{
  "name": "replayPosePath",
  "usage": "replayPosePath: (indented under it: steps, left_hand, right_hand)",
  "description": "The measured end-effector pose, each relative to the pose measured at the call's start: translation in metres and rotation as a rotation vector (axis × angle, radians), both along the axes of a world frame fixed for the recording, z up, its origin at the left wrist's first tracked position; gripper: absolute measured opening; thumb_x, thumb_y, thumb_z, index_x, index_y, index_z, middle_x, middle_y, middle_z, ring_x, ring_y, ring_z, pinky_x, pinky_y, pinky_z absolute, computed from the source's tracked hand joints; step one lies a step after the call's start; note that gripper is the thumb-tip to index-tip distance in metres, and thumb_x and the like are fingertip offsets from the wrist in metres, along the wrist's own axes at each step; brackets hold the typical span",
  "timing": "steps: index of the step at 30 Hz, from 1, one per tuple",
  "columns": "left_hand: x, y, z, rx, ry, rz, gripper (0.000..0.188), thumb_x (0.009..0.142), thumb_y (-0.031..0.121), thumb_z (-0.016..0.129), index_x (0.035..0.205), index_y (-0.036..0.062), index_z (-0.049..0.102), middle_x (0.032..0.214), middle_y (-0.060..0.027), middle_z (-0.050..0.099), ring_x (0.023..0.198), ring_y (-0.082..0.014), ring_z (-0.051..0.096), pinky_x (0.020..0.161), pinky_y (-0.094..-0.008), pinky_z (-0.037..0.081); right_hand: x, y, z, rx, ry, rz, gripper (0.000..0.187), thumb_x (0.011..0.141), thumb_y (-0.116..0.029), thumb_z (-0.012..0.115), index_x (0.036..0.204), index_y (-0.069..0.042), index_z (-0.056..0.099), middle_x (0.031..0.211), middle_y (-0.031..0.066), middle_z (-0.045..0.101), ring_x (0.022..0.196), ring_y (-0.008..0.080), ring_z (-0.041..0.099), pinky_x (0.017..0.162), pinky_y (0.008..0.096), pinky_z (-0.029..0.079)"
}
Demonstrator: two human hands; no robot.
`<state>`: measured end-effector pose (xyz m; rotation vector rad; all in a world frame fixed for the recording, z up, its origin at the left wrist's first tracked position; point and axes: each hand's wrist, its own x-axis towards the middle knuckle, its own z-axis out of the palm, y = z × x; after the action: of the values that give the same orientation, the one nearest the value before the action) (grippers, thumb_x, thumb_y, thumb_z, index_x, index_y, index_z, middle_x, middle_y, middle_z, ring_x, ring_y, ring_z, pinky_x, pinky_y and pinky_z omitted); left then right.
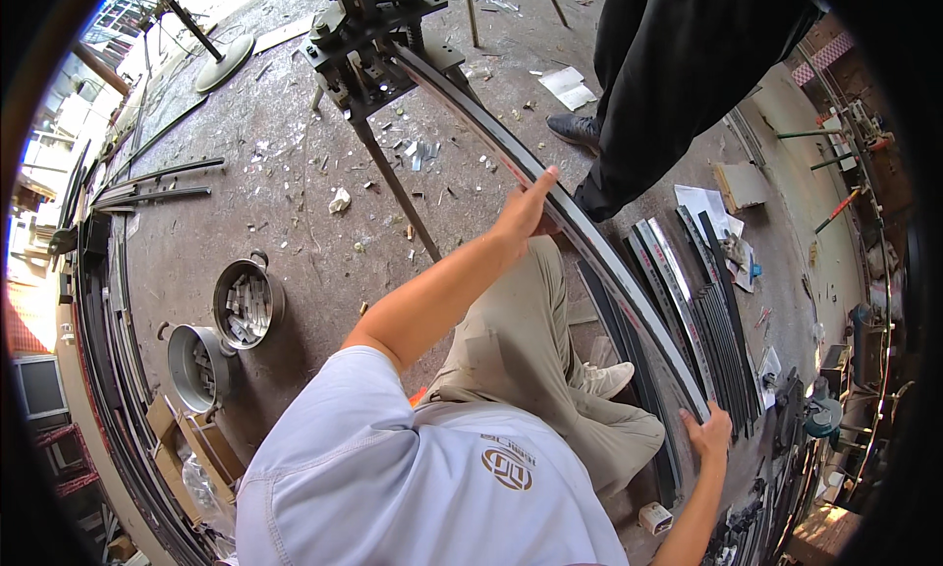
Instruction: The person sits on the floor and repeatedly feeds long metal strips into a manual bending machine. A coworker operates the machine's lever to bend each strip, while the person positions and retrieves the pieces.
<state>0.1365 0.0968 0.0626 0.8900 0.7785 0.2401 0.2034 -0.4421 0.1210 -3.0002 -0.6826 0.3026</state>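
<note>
Left hand (526,213), right hand (709,431): hold 1 strip (606,258) | 2 pots (279,309) | 1 machine (344,55)

Part of your left hand (521,213) is hidden behind the long strip (611,260). You can't see the strip's far end inside the dark machine (365,63); its top is cut off, like the torso of the person in black trousers (678,70). Small scraps (425,155) across the floor (324,281) are too tiny to identify.
</note>
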Motion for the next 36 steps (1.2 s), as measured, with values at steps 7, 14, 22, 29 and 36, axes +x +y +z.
replayPosePath:
  steps: [7, 14, 22, 29, 36]
  left_hand:
    - [-0.01, 0.003, -0.021, 0.057, -0.054, -0.025, 0.072, 0.094, 0.063, 0.069, 0.132, 0.0034, 0.054, 0.109, -0.0064, 0.065, 0.091, -0.0182, 0.068, 0.084, -0.0357, 0.06]
    - [-0.035, -0.003, -0.104, 0.625, -0.114, -0.255, 0.091, 0.087, 0.069, 0.074, 0.14, -0.0018, 0.052, 0.135, -0.0149, 0.061, 0.126, -0.0228, 0.058, 0.113, -0.0359, 0.044]
    - [-0.047, -0.041, -0.11, 1.46, 0.019, -0.561, 0.104, 0.07, 0.082, 0.075, 0.141, 0.0075, 0.059, 0.157, -0.0149, 0.047, 0.155, -0.0376, 0.027, 0.128, -0.0545, 0.019]
    - [-0.04, -0.047, -0.104, 1.441, 0.041, -0.586, 0.099, 0.071, 0.081, 0.074, 0.137, 0.0085, 0.063, 0.154, -0.0124, 0.049, 0.154, -0.0344, 0.029, 0.128, -0.0525, 0.019]
    - [-0.035, -0.055, -0.093, 1.473, 0.06, -0.564, 0.09, 0.074, 0.078, 0.075, 0.131, 0.0093, 0.066, 0.148, -0.0142, 0.053, 0.15, -0.0357, 0.034, 0.127, -0.0522, 0.02]
  right_hand:
    - [-0.009, 0.032, -0.027, 0.055, -0.095, 0.131, 0.071, 0.075, -0.066, 0.081, 0.086, 0.002, 0.068, 0.079, 0.0301, 0.068, 0.082, 0.0526, 0.067, 0.075, 0.0573, 0.052]
    - [0.002, 0.063, -0.035, 0.1, 0.002, 0.102, 0.067, 0.077, -0.063, 0.081, 0.083, 0.002, 0.068, 0.079, 0.0293, 0.07, 0.081, 0.0515, 0.068, 0.074, 0.0562, 0.053]
    - [-0.007, 0.062, -0.019, 0.071, -0.015, 0.094, 0.067, 0.077, -0.064, 0.08, 0.081, 0.002, 0.067, 0.077, 0.0282, 0.07, 0.078, 0.0507, 0.068, 0.072, 0.0558, 0.053]
    - [-0.001, 0.059, -0.039, 0.096, -0.037, 0.128, 0.067, 0.077, -0.065, 0.079, 0.077, 0.001, 0.065, 0.074, 0.0277, 0.068, 0.075, 0.0509, 0.067, 0.07, 0.0568, 0.052]
    - [-0.001, 0.055, -0.044, 0.119, -0.034, 0.122, 0.07, 0.076, -0.067, 0.08, 0.076, 0.001, 0.065, 0.073, 0.0284, 0.067, 0.075, 0.0517, 0.067, 0.07, 0.0567, 0.052]
